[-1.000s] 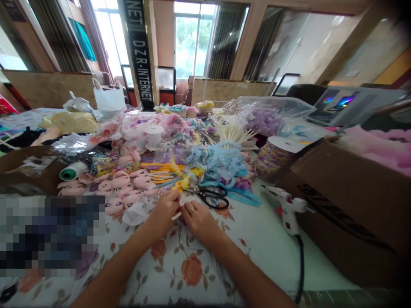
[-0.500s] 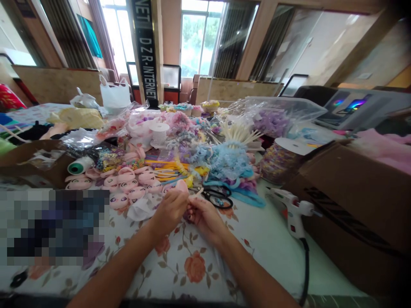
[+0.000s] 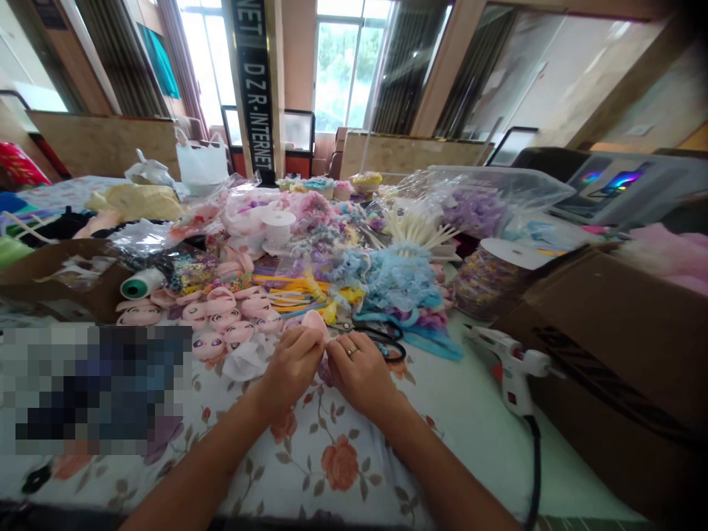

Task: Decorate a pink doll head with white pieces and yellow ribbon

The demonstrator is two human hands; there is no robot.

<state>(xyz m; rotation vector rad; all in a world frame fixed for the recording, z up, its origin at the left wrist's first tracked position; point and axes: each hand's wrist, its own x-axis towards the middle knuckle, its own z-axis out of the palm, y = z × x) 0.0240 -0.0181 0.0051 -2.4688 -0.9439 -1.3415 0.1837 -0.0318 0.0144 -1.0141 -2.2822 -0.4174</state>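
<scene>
My left hand (image 3: 293, 369) is closed around a small pink fabric piece (image 3: 315, 322), whose rounded, ear-like end sticks up above the fingers. Right beside it, my right hand (image 3: 362, 372), wearing a ring, has its fingers curled in against the left fingertips. Whatever the right fingers hold is hidden. Black-handled scissors (image 3: 395, 346) lie just behind the right hand, partly covered by it. Several pink plush heads (image 3: 224, 319) with printed faces lie beyond my left hand, near a crumpled white piece (image 3: 243, 361). Something purplish (image 3: 325, 374) shows under the hands.
At the right, a glue gun (image 3: 514, 369) with a black cord rests against a cardboard box (image 3: 619, 369). A ribbon spool (image 3: 492, 276), light-blue ruffled trim (image 3: 381, 276), yellow strips (image 3: 293, 291) and a thread cone (image 3: 141, 284) crowd the back. An open box (image 3: 60, 284) stands left.
My right hand has turned over from palm-side up, so its back and ring now show, and its fingers have curled in. The left hand stays about where it was with the pink piece.
</scene>
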